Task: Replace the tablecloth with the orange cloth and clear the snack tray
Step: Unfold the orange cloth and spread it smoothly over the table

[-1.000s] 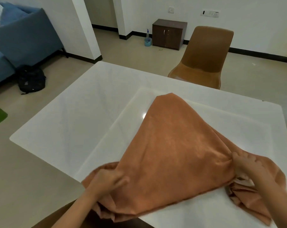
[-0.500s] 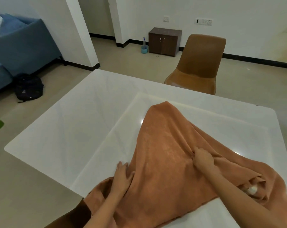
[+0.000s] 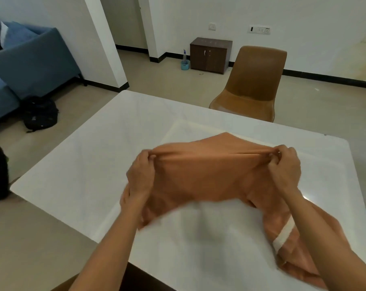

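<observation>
The left hand (image 3: 141, 175) is closed on the left end of the orange cloth (image 3: 207, 175), which stretches taut above the white table (image 3: 89, 164) to the right hand (image 3: 285, 166), likewise clenched on it. The cloth's remainder trails down beneath the right forearm.

two bare arms come in from the bottom edge of the view, with no sleeve on them as far as the frame shows. the left hand (image 3: 140, 177) and the right hand (image 3: 285, 167) wear no gloves, and no ring, watch or band shows on the wrists or on the fingers (image 3: 282, 149). the forearms are slim and long. the edges of the hands are a little blurred, so small details such as the nails are not clear. no other part of the person is in the view.
</observation>
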`<action>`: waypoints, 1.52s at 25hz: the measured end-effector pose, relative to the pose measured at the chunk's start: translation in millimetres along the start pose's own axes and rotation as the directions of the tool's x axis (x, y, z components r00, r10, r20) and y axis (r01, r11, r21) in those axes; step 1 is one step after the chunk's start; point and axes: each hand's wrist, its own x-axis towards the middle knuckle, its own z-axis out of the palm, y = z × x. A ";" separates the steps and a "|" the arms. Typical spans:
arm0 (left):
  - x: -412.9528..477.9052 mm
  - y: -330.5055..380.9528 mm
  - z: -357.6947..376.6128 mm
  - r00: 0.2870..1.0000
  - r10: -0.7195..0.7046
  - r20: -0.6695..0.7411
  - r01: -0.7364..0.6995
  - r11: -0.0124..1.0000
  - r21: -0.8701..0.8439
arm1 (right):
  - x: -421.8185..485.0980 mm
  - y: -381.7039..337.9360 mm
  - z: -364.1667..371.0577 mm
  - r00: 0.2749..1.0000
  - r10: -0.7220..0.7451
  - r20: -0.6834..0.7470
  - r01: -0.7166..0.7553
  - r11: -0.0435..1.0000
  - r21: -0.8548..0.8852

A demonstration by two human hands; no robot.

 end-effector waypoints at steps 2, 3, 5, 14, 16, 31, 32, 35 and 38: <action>6.7 0.7 -12.8 0.974 0.208 -0.088 -0.216 0.973 -0.084 | -11.8 9.4 -20.6 0.999 -0.004 0.051 0.006 0.999 -0.040; 2.1 -8.2 -16.2 0.952 0.302 -0.045 -0.305 0.945 -0.120 | -18.5 16.9 -29.9 0.975 0.023 0.222 0.002 0.994 -0.112; -13.6 -33.3 -16.5 0.920 0.334 0.204 -0.301 0.937 -0.176 | -28.8 29.5 -43.0 0.647 0.225 0.728 0.052 0.940 -0.337; -23.3 -71.2 44.4 0.887 0.027 0.461 -0.076 0.993 0.088 | -19.0 34.2 10.8 0.792 0.350 0.500 -0.176 0.915 -0.362; -27.3 -67.9 55.3 0.838 -0.072 0.541 -0.114 0.946 0.303 | -29.1 27.6 32.6 0.745 0.240 0.623 -0.167 0.971 -0.174; 42.5 -111.6 -18.8 0.856 -0.500 0.132 0.462 0.854 0.241 | -9.5 45.0 50.3 0.881 0.248 0.403 -0.041 0.888 -0.457; 42.6 -108.9 -11.2 0.800 -0.558 0.220 0.473 0.813 0.341 | -5.1 41.4 57.1 0.862 0.275 0.426 -0.079 0.903 -0.423; 33.3 -105.6 13.4 0.781 -0.527 0.335 0.424 0.841 0.336 | 4.0 39.0 69.0 0.804 0.236 0.546 -0.023 0.930 -0.368; 19.1 -118.6 17.1 0.727 -0.634 0.263 0.596 0.773 0.218 | -8.3 45.8 72.5 0.663 0.249 0.706 0.051 0.926 -0.375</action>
